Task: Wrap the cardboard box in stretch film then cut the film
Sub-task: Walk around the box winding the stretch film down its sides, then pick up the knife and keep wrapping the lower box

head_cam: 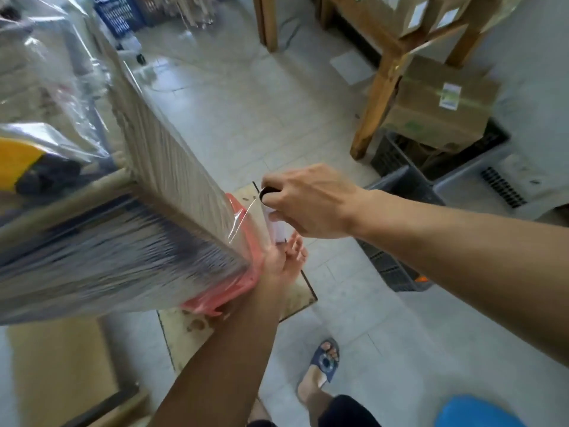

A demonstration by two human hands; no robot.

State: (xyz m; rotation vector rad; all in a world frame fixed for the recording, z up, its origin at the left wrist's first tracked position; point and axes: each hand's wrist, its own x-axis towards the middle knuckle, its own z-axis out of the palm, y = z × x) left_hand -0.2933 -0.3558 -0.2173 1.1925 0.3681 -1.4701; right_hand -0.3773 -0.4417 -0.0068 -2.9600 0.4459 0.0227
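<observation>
Box (172, 167): large, fills the left of view, near corner pointing toward me. Both visible faces are already banded with film (123, 254). A pink thing (246, 272), unidentifiable, sits under the film at the low corner.

Roll (272, 220): small, upright, just right of that corner. A short taut strip of film runs from it to the box edge.

Right hand (311, 201): grip closed over the top of the roll, fingers curled round the dark core end.

Left hand (280, 263): below the roll, beside the pink corner. Fingers point up toward the roll's lower end; I cannot tell whether they pinch it or are spread.

Judgement: wrapping well along, cutting not yet done.

Risks:
- The strip is narrow and tight; a jerk of the roll could tear it early or neck it to a string.
- Slack would let the last band lift off the corner.
- Left fingers sit close to the line of film and could snag it.

Hard to read: motion blur on the box faces; box top and far side out of frame; roll mostly covered by my right hand; no cutter visible.
</observation>
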